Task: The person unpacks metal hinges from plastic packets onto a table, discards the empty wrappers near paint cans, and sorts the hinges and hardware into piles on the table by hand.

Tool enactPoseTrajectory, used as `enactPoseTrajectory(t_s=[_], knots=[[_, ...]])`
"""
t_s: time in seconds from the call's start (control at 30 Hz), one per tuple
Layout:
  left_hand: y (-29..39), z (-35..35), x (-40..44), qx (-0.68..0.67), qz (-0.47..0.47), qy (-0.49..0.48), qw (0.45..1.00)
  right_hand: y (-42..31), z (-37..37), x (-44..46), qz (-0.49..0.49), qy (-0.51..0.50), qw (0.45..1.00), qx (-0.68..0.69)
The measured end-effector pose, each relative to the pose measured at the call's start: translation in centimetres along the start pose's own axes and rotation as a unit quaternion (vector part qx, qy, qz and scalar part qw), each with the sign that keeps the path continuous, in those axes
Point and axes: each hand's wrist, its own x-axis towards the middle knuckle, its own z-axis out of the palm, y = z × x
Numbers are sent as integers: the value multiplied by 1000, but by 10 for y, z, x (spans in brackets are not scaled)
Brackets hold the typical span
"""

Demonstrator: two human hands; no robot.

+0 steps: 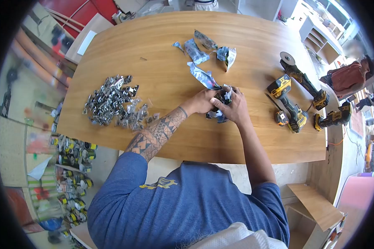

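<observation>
Both hands meet over the wooden table (166, 145), closed around crumpled silvery-blue wrapping. My left hand (201, 102) grips the bundle from the left, and my right hand (234, 107) presses on it from the right with the thumb across. Dark bits and foil show between the fingers; what is inside cannot be made out. One foil wrapper (204, 77) sticks up beyond the left hand. Farther back lie crumpled wrappers (196, 52). Left of my forearm spreads a pile of shiny metal fittings (110, 101), resembling cabinet hinges, some in clear plastic.
On the right of the table lie a yellow-black cordless drill (293, 108), an angle grinder (301, 76), another power tool (334, 117) and a tape measure (281, 118). Several cans (75, 155) stand below the left edge. A person (347, 79) is beyond the right side.
</observation>
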Motion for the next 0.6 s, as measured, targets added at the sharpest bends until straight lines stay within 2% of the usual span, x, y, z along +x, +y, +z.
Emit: enactPoseTrajectory(t_s=[0.03, 0.07, 0.13, 0.17, 0.2, 0.23, 0.3, 0.33, 0.37, 0.4, 0.43, 0.47, 0.5, 0.57, 0.6], knots=[[5, -2, -1, 5, 6, -2, 1000, 1, 0, 5, 52, -36, 998, 29], [11, -2, -5, -21, -9, 7, 1000, 3, 5, 6, 25, 6, 999, -21], [-1, 11, -9, -29, 126, 105, 986, 6, 7, 7, 46, -2, 998, -35], [-22, 24, -15, -26, 132, 102, 986, 6, 5, 6, 70, -15, 996, -48], [-46, 32, -23, -215, 83, 187, 955, 1, 4, 6, 102, -17, 992, -76], [-60, 28, -24, -395, 29, 261, 881, -2, 6, 6, 104, -6, 992, -76], [-67, 2, -20, -232, -29, 333, 913, -5, 14, 5, 111, 28, 988, -102], [-62, -17, -11, -241, -48, 341, 908, -3, 17, 8, 123, 11, 986, -114], [-79, -31, 10, -112, -4, 394, 912, -2, 20, 8, 124, 15, 985, -115], [-60, -54, 28, -5, -17, 417, 909, -1, 23, 8, 128, 19, 985, -116], [-84, -72, 54, 11, -28, 408, 912, -2, 24, 9, 131, 24, 984, -118], [-96, -91, 77, 66, -77, 391, 915, -5, 23, 10, 145, 19, 981, -126], [-104, -106, 99, 63, -71, 392, 915, -6, 23, 11, 146, 24, 980, -131], [-115, -127, 138, 122, -298, 322, 890, -8, 24, 10, 150, 38, 980, -124], [-125, -135, 151, 117, -289, 325, 893, -6, 25, 9, 138, 52, 982, -118]])
